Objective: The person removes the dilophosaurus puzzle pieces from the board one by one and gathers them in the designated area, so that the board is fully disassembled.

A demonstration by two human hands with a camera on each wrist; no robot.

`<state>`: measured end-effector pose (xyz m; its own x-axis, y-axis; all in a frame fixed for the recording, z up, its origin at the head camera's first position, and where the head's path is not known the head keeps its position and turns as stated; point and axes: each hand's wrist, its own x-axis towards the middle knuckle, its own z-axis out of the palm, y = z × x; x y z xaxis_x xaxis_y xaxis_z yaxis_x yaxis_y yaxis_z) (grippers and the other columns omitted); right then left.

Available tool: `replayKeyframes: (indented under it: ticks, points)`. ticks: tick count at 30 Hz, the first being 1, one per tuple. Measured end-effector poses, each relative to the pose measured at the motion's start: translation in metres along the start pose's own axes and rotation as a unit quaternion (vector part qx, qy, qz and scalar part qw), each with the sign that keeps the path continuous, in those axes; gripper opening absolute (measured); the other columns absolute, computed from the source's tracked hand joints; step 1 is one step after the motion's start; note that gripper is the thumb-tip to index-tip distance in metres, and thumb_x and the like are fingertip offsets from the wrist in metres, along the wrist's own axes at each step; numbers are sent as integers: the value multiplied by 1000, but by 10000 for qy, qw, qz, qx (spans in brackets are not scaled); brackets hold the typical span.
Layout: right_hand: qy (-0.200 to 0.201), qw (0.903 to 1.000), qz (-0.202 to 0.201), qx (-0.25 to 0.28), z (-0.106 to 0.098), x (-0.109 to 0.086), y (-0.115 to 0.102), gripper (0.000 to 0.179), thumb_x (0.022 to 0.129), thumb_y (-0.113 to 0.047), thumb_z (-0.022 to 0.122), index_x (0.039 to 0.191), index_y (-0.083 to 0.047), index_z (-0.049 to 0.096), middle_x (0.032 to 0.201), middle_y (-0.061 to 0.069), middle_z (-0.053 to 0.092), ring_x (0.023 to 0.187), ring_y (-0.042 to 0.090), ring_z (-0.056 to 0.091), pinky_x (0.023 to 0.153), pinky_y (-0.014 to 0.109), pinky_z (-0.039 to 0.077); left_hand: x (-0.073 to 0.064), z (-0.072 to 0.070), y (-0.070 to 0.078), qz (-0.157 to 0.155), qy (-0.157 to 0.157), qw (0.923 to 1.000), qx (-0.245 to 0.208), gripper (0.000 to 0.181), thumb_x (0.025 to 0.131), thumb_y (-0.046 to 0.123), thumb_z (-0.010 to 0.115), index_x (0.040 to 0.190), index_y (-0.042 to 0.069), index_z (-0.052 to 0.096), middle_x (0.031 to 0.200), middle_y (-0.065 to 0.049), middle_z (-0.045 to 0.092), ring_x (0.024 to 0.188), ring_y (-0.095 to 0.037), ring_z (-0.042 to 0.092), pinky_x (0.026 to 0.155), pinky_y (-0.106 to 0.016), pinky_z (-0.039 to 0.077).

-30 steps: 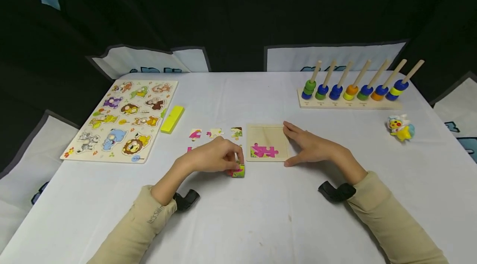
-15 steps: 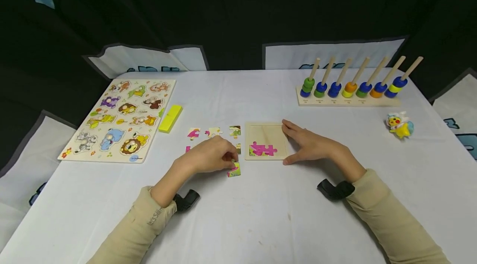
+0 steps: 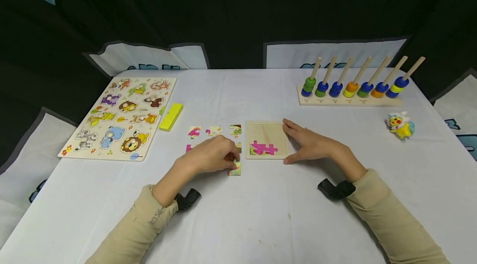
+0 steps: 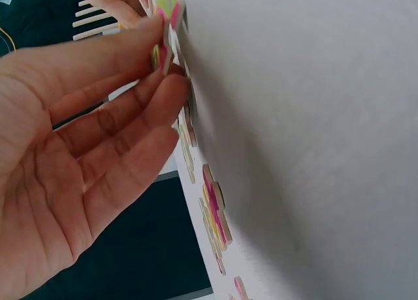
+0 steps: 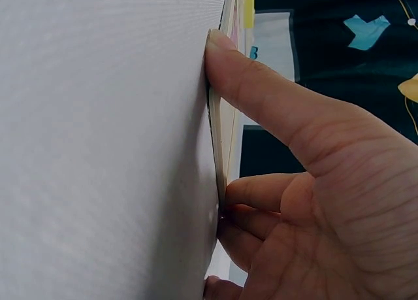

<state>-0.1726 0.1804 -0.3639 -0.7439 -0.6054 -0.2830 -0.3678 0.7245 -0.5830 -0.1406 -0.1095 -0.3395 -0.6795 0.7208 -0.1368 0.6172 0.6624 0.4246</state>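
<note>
My left hand pinches a green and pink jigsaw puzzle piece between thumb and fingertips, close over the tablecloth left of the wooden puzzle tray. In the left wrist view the piece stands on edge, partly covered by the fingers. Pink pieces with some green lie joined along the tray's near left part. My right hand rests at the tray's right side, thumb and fingers spread against its edge. Several loose pieces lie beyond my left hand, some partly hidden by it.
An animal puzzle board lies at the left, with a yellow block beside it. At the back right stands a bead-stacking peg rack, and a small yellow toy figure sits in front of it.
My left hand has drawn the pinched piece slightly left, away from the tray, and its tilt has changed a little. The right hand stays at the tray's edge.
</note>
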Motion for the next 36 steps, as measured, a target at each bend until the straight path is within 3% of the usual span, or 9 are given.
replayKeyframes:
  ticks: [9,16,22,29,36]
  points:
    - [9,10000,-25,-26,0,0,0,101,79,-36,76,148,9,18,160,23,5,147,41,7,115,57,17,-2,0,4,-152,18,9997,195,9,78,11,77,87,12,75,78,6,62,71,-6,51,65,-20,44]
    - [0,10000,16,-29,-1,-1,-1,101,79,-35,76,149,8,17,160,22,4,147,41,7,115,56,16,2,-1,6,-263,186,9979,569,14,76,10,77,72,15,64,63,8,48,67,-7,45,59,-22,37]
    - [9,10000,15,24,-1,-2,0,101,79,-35,76,149,8,17,160,22,4,147,41,7,115,57,16,24,-5,10,-217,290,9979,532,5,80,15,76,83,15,72,67,8,57,72,-8,50,64,-24,43]
    - [4,10000,53,30,-1,-1,0,102,80,-37,76,149,8,17,160,22,3,147,41,7,114,60,14,53,-10,15,-326,155,9988,328,11,84,19,74,93,12,74,79,5,66,77,-9,55,72,-26,48]
    - [-20,9999,49,94,0,0,0,102,80,-36,76,149,8,16,160,22,3,147,42,6,114,60,13,79,-5,20,-560,-267,9975,346,18,79,23,79,89,11,71,80,2,60,76,-11,51,67,-24,43]
